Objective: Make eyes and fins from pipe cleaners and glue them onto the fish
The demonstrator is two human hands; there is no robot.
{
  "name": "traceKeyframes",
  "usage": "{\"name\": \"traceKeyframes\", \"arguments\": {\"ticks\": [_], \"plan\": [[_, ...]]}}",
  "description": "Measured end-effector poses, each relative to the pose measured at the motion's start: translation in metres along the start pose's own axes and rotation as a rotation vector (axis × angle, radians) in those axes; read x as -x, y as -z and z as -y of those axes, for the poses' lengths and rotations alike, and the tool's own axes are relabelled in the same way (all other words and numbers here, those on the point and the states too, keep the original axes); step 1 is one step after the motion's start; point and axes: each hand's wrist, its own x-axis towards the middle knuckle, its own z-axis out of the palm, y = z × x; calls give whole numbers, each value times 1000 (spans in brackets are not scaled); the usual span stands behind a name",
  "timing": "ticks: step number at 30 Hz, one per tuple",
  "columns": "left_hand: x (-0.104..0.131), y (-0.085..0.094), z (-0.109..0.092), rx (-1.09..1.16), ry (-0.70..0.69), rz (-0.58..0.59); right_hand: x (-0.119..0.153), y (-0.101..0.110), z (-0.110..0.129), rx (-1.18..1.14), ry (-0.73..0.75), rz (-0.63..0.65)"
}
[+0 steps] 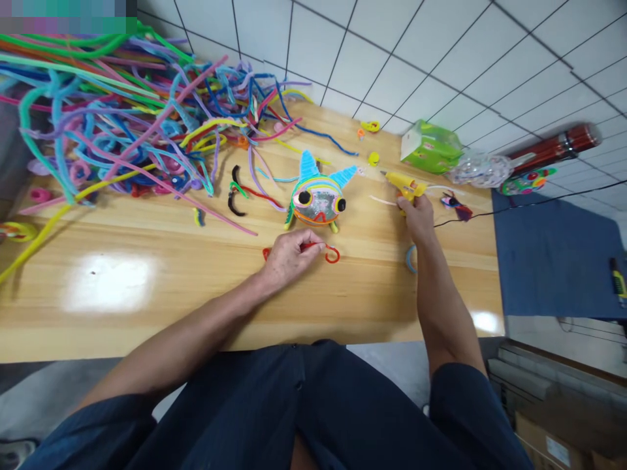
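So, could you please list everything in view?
eared figure: 1, multicoloured, centre
pipe cleaner: apparently 1, red, below figure
glue gun: 1, yellow, right of figure
loose pipe cleaners: many, mixed, left
curved pieces: 2, black, left of figure
small pieces: several, mixed, scattered
packet: 1, green, upper right
plastic bag: 1, clear, beside packet
cylinder: 1, red, upper right
cable: 1, black, right
flat surface: 1, blue, far right
table: 1, tan, centre
tiled wall: 1, white, top
left hand: 1, bare, holding pipe cleaner
right hand: 1, bare, gripping glue gun

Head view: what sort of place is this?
Probably a craft workspace: a tangle of coloured pipe cleaners on a wooden table, a yellow glue gun in the right hand, and a big-eyed figure.
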Motion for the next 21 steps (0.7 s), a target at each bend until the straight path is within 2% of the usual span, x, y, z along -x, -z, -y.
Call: {"name": "traceKeyframes", "arguments": {"ticks": [4, 8, 11, 14, 15, 18, 21], "plan": [[1, -1, 2, -12, -7, -1, -10, -1, 0, 9, -55, -17], [1, -1, 3, -1, -21, -11, -7, 3, 0, 127, -36, -72], [1, -1, -1, 24, -20, -31, 19, 10, 14, 169, 23, -224], [4, -1, -8, 93, -10, -64, 73, 11, 43, 91, 89, -359], [5, -1, -11, 125, -3, -76, 94, 8, 55, 30, 103, -308], [6, 0, -21, 249, 43, -70, 146, -5, 87, -199, 115, -44], [5, 1, -33, 432, 147, 13, 169, -20, 111, -302, 167, 110]]}}
